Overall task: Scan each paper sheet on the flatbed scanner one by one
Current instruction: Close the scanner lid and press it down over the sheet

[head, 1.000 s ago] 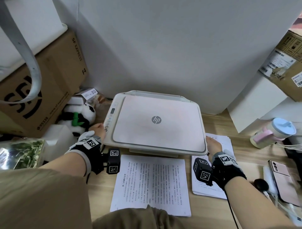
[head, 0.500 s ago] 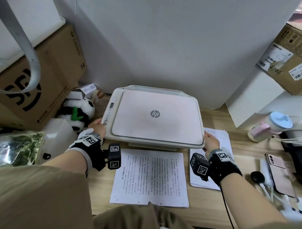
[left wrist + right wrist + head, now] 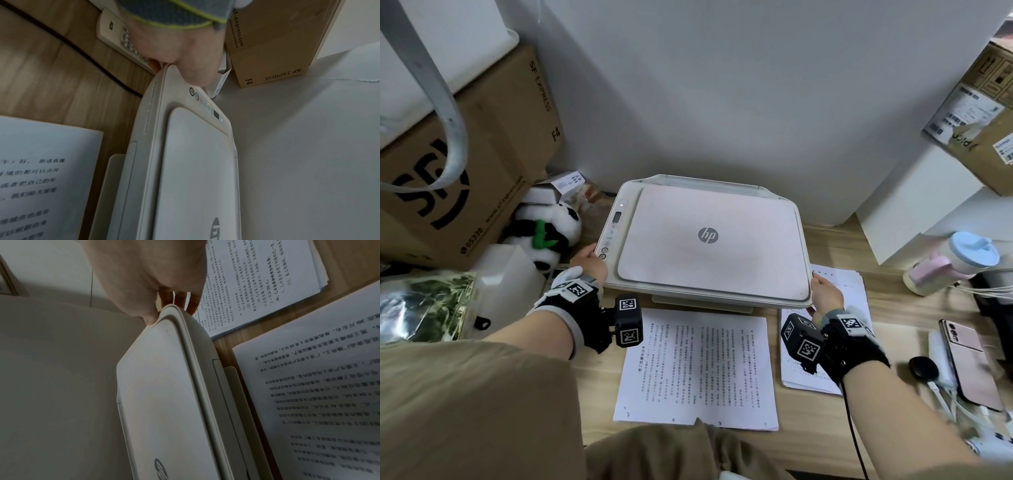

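Wooden counter carries the scanner. Your left grip and right grip clasp its near corners, seemingly to reposition it. Sheets wait between your grips.

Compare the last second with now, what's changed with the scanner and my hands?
Little has changed. The scanner sits a bit farther back toward the wall relative to the printed sheet in front of it, though the camera shifted too. Left hand still grips its front-left corner, right hand its front-right corner. The lid stays closed; the paper stack at right lies as before.
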